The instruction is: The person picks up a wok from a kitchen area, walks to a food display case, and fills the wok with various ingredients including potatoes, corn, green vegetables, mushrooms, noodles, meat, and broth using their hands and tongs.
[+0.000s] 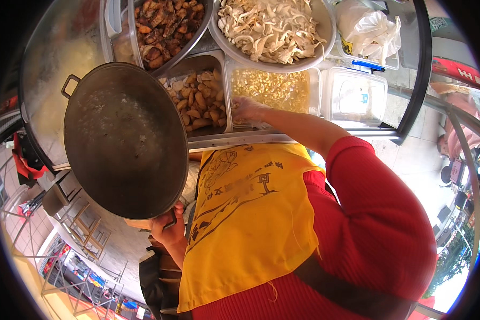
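My left hand (169,227) grips the loop handle of a large dark wok (124,144). The wok is tilted, its broad round face towards me, with pale specks and smears on it. My right hand (249,110), in a clear plastic glove, reaches to the left end of a clear tub (315,94) of small yellow kernel-like food in liquid. Whether its fingers hold anything is not clear. Just left of that hand, a metal pan (225,86) holds browned potato wedges (202,100) and some paler pieces.
Behind stand a bowl (331,28) of shredded oyster mushrooms and a basin (192,44) of browned fried pieces. To the right are a lidded clear box (356,96) and a white plastic bag (378,36). A metal counter rail (240,139) runs before me. Wooden stools (89,226) stand lower left.
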Demonstrator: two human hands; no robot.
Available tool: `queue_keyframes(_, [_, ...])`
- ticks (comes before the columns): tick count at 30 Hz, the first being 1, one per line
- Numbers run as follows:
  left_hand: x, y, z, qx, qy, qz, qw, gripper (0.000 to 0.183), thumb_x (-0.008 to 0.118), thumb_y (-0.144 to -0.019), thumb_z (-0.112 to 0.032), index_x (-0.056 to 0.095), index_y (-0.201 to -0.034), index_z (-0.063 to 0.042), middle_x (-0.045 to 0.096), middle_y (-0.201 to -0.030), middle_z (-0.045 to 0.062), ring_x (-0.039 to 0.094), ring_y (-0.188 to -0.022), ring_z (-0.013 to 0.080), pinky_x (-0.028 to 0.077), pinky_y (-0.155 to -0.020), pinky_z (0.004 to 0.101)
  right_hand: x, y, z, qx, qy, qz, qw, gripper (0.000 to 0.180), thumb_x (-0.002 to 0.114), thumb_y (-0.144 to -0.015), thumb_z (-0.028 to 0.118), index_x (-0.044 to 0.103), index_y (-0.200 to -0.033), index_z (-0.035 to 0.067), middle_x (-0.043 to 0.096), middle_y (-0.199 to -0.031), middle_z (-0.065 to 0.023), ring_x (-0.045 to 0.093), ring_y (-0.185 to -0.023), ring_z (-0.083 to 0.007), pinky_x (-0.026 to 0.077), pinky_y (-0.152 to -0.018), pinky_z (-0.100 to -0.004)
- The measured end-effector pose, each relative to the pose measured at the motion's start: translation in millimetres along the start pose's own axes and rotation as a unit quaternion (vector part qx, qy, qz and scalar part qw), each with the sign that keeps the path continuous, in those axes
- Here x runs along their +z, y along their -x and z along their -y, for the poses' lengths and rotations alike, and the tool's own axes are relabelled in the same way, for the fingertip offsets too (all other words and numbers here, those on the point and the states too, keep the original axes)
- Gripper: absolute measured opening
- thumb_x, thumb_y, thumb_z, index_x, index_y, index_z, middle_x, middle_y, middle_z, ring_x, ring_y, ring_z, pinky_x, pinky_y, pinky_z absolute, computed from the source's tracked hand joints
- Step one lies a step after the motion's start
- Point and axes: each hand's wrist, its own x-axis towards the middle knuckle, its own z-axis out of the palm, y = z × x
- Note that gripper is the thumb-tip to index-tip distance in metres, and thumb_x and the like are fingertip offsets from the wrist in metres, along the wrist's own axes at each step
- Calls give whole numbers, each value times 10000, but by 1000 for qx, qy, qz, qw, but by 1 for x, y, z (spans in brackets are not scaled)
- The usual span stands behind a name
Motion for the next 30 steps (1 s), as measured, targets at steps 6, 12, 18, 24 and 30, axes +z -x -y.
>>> queue_keyframes(6, [-5, 0, 4, -20, -3, -21, 1000, 396, 488, -665, -27, 568, -1050, 24, 610, -950, 163, 582, -879, 303, 495, -789, 383, -24, 11, -7, 15, -370, 202, 907, 871, 645, -764, 5, 149, -1473, 108, 581, -811, -48, 576, -779, -157, 505, -758, -365])
queue_keyframes(12, [-5, -20, 8, -25, 0, 30, 999, 333, 498, -676, -13, 575, -995, 46, 629, -882, 205, 630, -826, 380, 549, -702, 393, -60, 5, -64, -310, -159, 103, 932, 344, 693, -756, 78, 443, -989, 124, 592, -724, -29, 593, -779, -186, 373, -975, -417])
queue_keyframes(18, [-15, -36, 10, -75, -25, 65, 995, 252, 447, -653, 8, 564, -864, 83, 636, -883, 247, 642, -833, 415, 565, -733, 443, -88, 94, 25, -142, -218, 77, 963, 114, 689, -771, 82, 612, -846, 45, 608, -957, -59, 609, -832, -195, 479, -933, -371])
queue_keyframes(24, [-14, -47, 23, -121, -62, 121, 983, 509, 402, -637, 5, 462, -1115, 170, 622, -932, 303, 643, -858, 427, 565, -768, 447, -63, 206, 226, -220, -8, 57, 974, 294, 663, -771, 61, 536, -1036, 57, 631, -892, -130, 634, -826, -166, 541, -667, -291])
queue_keyframes(30, [5, -51, 20, -193, -86, 145, 967, 492, 437, -616, -20, 526, -1085, 97, 629, -866, 252, 616, -791, 332, 501, -733, 340, -22, 197, 269, -346, 302, -16, 888, 302, 580, -802, 209, 560, -1045, 31, 628, -842, -143, 633, -812, -279, 474, -710, -375])
